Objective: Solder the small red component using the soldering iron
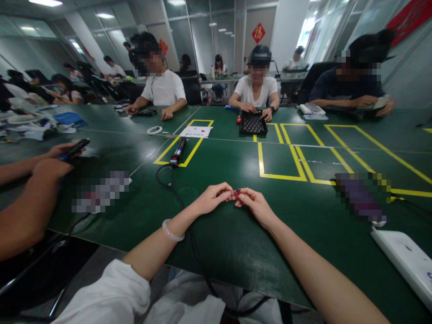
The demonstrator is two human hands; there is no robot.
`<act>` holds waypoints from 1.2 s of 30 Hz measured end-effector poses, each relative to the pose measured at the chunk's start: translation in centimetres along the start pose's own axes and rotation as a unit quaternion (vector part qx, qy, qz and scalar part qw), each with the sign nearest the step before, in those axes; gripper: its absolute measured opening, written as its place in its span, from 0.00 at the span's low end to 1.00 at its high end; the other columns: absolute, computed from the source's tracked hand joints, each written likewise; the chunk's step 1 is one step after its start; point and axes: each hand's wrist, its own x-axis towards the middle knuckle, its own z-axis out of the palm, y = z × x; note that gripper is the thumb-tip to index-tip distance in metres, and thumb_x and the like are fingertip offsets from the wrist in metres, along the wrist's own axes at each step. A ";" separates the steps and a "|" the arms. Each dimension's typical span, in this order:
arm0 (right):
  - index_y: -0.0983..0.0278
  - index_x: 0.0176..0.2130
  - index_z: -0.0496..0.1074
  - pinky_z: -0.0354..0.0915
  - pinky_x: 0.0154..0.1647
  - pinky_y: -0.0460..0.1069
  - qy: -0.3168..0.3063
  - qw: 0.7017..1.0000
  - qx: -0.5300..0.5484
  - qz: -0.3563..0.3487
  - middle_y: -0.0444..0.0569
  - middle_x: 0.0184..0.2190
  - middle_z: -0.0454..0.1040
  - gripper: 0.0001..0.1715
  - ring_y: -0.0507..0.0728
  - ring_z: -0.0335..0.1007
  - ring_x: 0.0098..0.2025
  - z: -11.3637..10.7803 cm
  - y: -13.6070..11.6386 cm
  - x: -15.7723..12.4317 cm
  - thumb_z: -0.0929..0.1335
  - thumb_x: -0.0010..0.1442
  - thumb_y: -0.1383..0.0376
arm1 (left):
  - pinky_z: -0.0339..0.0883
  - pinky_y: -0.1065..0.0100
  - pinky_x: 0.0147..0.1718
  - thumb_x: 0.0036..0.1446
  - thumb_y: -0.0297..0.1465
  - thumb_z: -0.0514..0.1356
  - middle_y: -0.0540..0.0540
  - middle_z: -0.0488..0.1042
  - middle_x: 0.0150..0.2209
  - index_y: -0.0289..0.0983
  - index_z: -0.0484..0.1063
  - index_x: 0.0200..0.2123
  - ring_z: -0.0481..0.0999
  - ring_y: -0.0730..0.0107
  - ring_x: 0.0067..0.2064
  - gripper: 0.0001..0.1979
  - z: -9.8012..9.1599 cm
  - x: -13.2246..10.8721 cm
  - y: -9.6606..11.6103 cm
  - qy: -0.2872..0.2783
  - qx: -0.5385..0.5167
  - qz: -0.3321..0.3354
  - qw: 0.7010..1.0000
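My right hand (255,203) pinches a small red-and-black piece (237,192) between thumb and fingers, just above the green table (216,243). Too little of the piece shows to name its kind. My left hand (215,198) meets it from the other side, thumb and fingertips drawn together at the piece's left edge. Whether the left fingertips grip the same piece or something tiny beside it is hidden. A pale bracelet (173,231) circles my left wrist.
A black cable (178,191) runs from a dark cylindrical device (178,152) past my left forearm. Across the table a person works over a black tray (253,123). Yellow tape (283,177) marks rectangles. A white power strip (405,256) lies right; another person's arm (40,189) reaches in left.
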 end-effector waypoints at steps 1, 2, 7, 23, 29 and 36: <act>0.65 0.41 0.74 0.69 0.36 0.49 -0.002 1.000 0.006 0.004 0.49 0.34 0.78 0.19 0.53 0.73 0.31 0.0 0.0 0.0 0.70 0.56 0.53 | 0.65 0.69 0.40 0.64 0.38 0.51 0.45 0.73 0.36 0.34 0.69 0.40 0.72 0.71 0.37 0.14 0.0 0.0 0.0 0.002 0.002 -0.002 1.000; 0.65 0.41 0.74 0.69 0.36 0.49 -0.006 1.000 0.010 0.009 0.50 0.35 0.78 0.19 0.53 0.73 0.31 -0.1 0.1 0.0 0.70 0.57 0.53 | 0.65 0.69 0.39 0.64 0.38 0.51 0.45 0.73 0.36 0.34 0.69 0.40 0.72 0.71 0.37 0.14 0.0 0.0 0.0 0.004 0.003 -0.003 1.000; 0.65 0.41 0.74 0.68 0.36 0.48 -0.017 0.999 0.039 0.024 0.51 0.36 0.78 0.17 0.52 0.72 0.31 -0.2 0.4 0.1 0.69 0.58 0.55 | 0.65 0.70 0.38 0.63 0.38 0.53 0.46 0.73 0.35 0.34 0.68 0.41 0.72 0.71 0.36 0.13 0.1 0.0 0.1 0.016 0.006 -0.004 1.000; 0.65 0.41 0.75 0.66 0.34 0.47 0.006 0.998 0.065 0.014 0.48 0.33 0.76 0.17 0.51 0.70 0.30 -0.1 0.3 0.0 0.69 0.59 0.54 | 0.65 0.68 0.42 0.61 0.37 0.57 0.47 0.73 0.39 0.35 0.68 0.43 0.72 0.71 0.40 0.12 0.3 0.1 0.0 0.027 0.016 0.021 0.999; 0.65 0.39 0.75 0.65 0.33 0.47 0.014 0.997 0.073 0.037 0.46 0.31 0.76 0.17 0.50 0.70 0.29 0.1 0.2 0.1 0.73 0.54 0.56 | 0.66 0.68 0.43 0.62 0.36 0.57 0.46 0.73 0.40 0.35 0.69 0.44 0.72 0.70 0.41 0.12 0.3 0.1 0.0 0.021 0.021 0.029 0.999; 0.64 0.36 0.72 0.65 0.31 0.46 0.027 0.998 0.043 0.033 0.43 0.27 0.73 0.18 0.50 0.70 0.27 0.1 0.5 0.2 0.76 0.48 0.58 | 0.66 0.68 0.42 0.60 0.36 0.58 0.46 0.73 0.40 0.35 0.70 0.46 0.72 0.70 0.40 0.14 0.2 0.2 -0.3 0.008 0.030 0.034 0.999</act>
